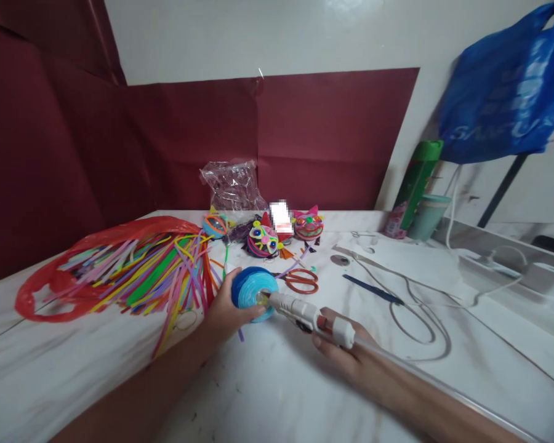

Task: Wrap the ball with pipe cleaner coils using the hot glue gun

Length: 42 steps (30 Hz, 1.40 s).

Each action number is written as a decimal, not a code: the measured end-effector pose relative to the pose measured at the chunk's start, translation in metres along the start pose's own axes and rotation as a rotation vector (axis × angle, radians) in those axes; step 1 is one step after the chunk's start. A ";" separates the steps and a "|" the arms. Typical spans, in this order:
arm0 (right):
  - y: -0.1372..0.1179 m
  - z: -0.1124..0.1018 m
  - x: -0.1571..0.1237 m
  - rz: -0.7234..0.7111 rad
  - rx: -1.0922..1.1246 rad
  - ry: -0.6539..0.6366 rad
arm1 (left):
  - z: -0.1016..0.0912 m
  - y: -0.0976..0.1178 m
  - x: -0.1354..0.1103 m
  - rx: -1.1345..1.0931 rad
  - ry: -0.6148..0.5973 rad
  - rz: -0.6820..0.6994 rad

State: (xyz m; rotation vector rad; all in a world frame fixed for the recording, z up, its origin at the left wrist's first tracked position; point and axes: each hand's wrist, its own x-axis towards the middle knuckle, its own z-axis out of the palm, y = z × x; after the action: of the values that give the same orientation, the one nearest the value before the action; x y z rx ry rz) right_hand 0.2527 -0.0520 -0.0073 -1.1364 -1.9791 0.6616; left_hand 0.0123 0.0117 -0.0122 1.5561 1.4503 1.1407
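Observation:
My left hand (pixel 228 307) is wrapped around a round blue ball (pixel 257 284), dark blue on one side and light blue on the side toward the right. My right hand (pixel 344 344) grips a white glue gun (pixel 300 309), and a long clear glue stick (pixel 425 374) runs out of its back. The gun's nozzle meets the light blue face of the ball, or hovers just over it; I cannot tell which. Red-handled scissors (pixel 301 281) lie just behind the ball.
A red plastic bag (pixel 41 295) holds many colourful pipe cleaners (pixel 152 271) at left. Decorated cat-face balls (pixel 264 240) stand at the back, near crumpled clear plastic (pixel 233 187). At right are a blue cutter (pixel 372 289), looping cords (pixel 436 332), a green spray can (pixel 418 184) and a cup (pixel 428 218).

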 end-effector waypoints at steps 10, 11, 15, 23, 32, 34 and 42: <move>-0.004 0.002 -0.002 -0.061 -0.070 -0.025 | 0.003 -0.006 0.002 0.030 0.060 0.049; -0.004 0.003 -0.002 -0.060 -0.070 -0.027 | 0.004 -0.005 0.001 0.038 0.066 0.040; -0.006 0.003 -0.002 -0.077 -0.087 -0.021 | 0.005 -0.005 0.000 0.057 0.088 0.042; -0.007 0.004 -0.003 -0.093 -0.139 0.035 | 0.007 -0.006 -0.002 0.045 0.119 0.054; -0.008 0.003 -0.003 -0.082 -0.134 0.022 | 0.006 -0.006 -0.001 0.030 0.126 0.054; -0.008 0.004 -0.003 -0.089 -0.139 0.026 | 0.006 -0.006 -0.001 0.042 0.128 0.058; -0.008 0.003 -0.002 -0.048 -0.085 0.045 | 0.006 -0.006 -0.001 0.040 0.117 0.049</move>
State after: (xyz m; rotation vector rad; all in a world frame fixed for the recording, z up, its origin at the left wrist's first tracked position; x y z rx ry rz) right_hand 0.2470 -0.0579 -0.0040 -1.1407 -2.0061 0.5277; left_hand 0.0158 0.0119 -0.0199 1.5834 1.5267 1.2569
